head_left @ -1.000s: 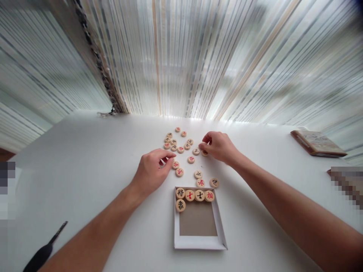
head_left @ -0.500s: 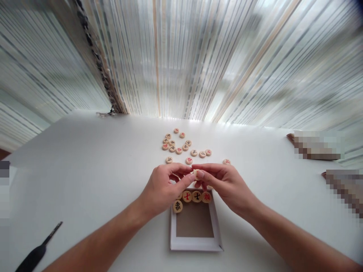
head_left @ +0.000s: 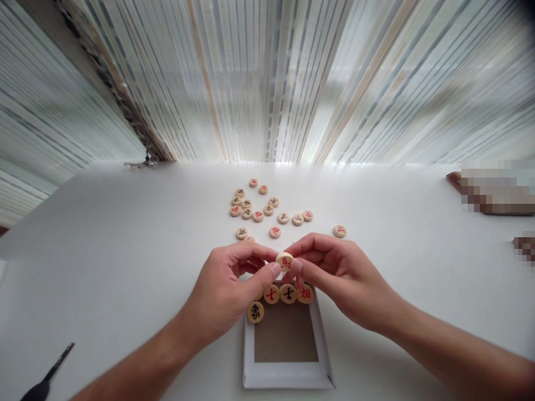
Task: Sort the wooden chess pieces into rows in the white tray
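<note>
A round wooden piece with a red character (head_left: 285, 262) is held upright between my two hands, above the far edge of a shallow white box (head_left: 288, 376). My left hand (head_left: 234, 284) pinches its left side with thumb and fingertips. On the right side, my right hand (head_left: 334, 273) grips it the same way. Inside the box, a row along the far side includes a red-marked piece (head_left: 271, 294), a black-marked piece (head_left: 288, 293) and another red-marked one (head_left: 305, 293). A black-marked piece (head_left: 255, 312) sits at the left wall. My left hand partly hides the row's left end.
Several loose round pieces (head_left: 258, 216) lie on the white table (head_left: 146, 250) beyond my hands, with one piece (head_left: 340, 231) farther right. A dark pointed tool (head_left: 45, 379) is at the lower left. Striped curtains (head_left: 246, 83) hang behind the table.
The held piece has turned so its red character faces me. The camera view has shifted slightly, and the box appears a little closer.
</note>
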`<state>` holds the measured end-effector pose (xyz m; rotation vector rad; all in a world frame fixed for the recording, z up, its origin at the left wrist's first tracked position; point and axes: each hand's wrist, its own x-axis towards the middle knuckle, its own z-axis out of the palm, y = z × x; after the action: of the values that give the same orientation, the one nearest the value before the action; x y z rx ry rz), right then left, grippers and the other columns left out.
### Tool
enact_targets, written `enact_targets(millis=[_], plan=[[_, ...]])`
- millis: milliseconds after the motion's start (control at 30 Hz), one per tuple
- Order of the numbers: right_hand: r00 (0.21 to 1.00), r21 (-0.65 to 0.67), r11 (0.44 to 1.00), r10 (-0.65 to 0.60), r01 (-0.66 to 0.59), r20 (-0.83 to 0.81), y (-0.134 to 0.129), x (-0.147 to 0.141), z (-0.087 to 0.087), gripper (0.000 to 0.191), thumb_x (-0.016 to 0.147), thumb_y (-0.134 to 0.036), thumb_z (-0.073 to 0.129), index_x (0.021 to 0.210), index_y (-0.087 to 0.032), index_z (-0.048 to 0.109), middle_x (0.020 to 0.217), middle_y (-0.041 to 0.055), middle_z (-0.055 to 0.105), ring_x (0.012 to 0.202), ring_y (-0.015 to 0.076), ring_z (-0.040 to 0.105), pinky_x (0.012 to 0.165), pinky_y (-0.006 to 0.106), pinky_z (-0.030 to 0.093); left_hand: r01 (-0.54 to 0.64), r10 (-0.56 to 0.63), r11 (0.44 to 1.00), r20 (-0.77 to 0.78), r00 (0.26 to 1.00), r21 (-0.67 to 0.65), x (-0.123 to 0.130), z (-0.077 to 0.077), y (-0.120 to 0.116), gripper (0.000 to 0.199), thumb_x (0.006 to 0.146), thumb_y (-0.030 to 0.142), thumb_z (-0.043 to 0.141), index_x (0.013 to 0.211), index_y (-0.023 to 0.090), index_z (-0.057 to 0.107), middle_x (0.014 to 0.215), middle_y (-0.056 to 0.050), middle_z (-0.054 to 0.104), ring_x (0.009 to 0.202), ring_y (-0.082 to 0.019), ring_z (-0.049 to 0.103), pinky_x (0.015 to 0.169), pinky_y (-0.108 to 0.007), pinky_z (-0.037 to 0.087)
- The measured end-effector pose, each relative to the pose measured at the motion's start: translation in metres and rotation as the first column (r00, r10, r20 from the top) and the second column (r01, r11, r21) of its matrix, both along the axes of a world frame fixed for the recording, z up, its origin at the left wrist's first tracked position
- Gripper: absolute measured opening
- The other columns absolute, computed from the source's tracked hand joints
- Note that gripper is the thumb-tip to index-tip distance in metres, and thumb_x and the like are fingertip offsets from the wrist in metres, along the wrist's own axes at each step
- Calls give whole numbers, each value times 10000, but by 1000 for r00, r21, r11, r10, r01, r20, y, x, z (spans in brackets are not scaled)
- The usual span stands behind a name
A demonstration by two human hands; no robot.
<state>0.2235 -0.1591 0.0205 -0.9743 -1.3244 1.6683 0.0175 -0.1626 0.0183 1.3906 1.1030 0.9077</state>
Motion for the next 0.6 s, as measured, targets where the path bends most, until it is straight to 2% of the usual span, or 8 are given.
enact_targets(millis=[200,333,433,600], plan=[[995,0,998,-58,58,76,-1,2,-3,387,795,-526,913,881,-182,757,739,51,772,604,181,734,509,260,596,-32,53,987,-127,990,158,1,0,-2,126,903,275,766,982,231,854,898,-53,799,817,-209,740,728,-311,631],[992,-16,995,-99,101,72,-4,1,-5,377,748,-511,948,843,-180,791,693,50,767,590,192,737,523,280,621,-17,57,973,-170,984,230,4,1,-6,111,905,261,758,955,246,856,861,-39,794,783,-199,739,713,-307,631],[992,-31,992,-124,125,38,-4,1,-5,335,722,-460,975,821,-182,816,679,53,777,603,187,731,533,266,600,-42,70,978,-135,988,205,7,2,-9,111,896,254,758,950,230,852,859,-39,804,767,-201,759,688,-296,651],[992,-73,989,-129,128,-9,-4,1,-1,251,702,-371,997,828,-197,868,779,69,822,687,179,736,630,262,610,-82,87,991,-45,995,107,9,0,-9,124,878,314,808,952,224,852,890,-44,834,788,-220,798,706,-299,691]])
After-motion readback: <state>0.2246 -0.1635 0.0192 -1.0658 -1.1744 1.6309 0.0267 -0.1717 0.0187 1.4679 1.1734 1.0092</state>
